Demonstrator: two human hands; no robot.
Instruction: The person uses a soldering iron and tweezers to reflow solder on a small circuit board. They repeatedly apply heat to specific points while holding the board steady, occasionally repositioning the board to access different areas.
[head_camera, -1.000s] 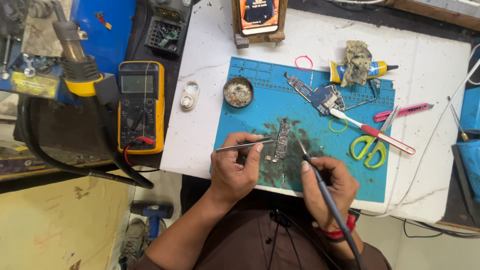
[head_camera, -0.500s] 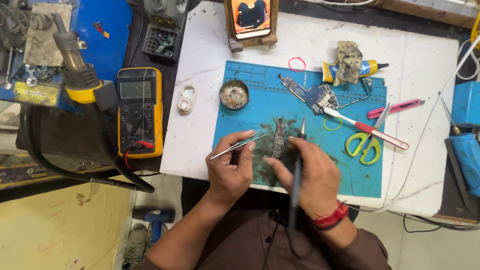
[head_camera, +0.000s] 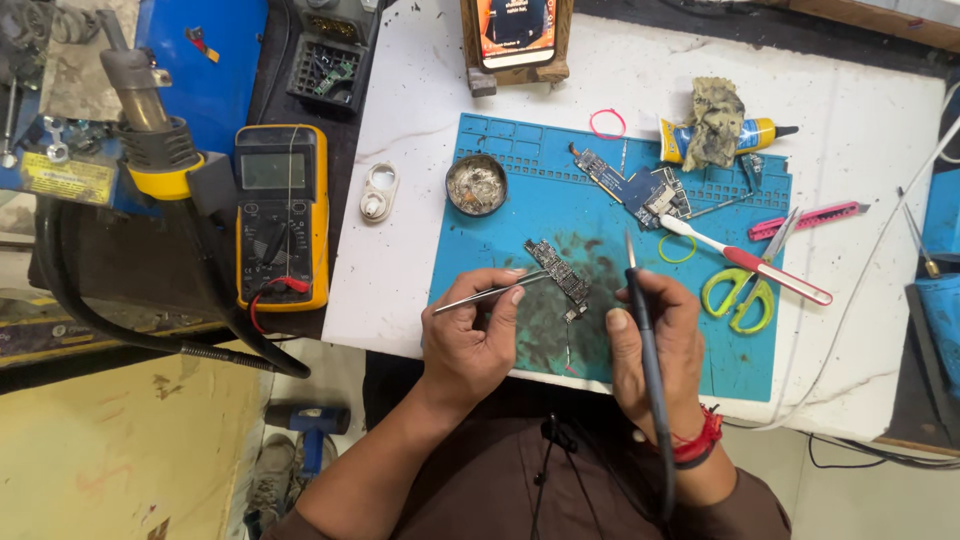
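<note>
Between the hands, on the stained blue silicone work mat (head_camera: 500, 210): narrow dark phone circuit board (head_camera: 558, 274), bare, components exposed, lying tilted. Left hand (head_camera: 470, 340) pinches slim metal tweezers (head_camera: 480, 296) reaching its near end. Right hand (head_camera: 655, 335) grips a black-handled soldering iron (head_camera: 640, 310), tip raised above the board; work appears midway, unfinished.

Premises: an electronics repair workshop — small-device bench work. Evidence: a blue silicone work mat (head_camera: 520, 160) on a white table (head_camera: 860, 130), bare circuit boards (head_camera: 640, 188), a yellow multimeter (head_camera: 281, 215), a hot-air gun (head_camera: 150, 120) with hose, a soldering iron (head_camera: 645, 330) — plus a tin of solder residue (head_camera: 476, 185) and glue tube (head_camera: 735, 135).
</note>
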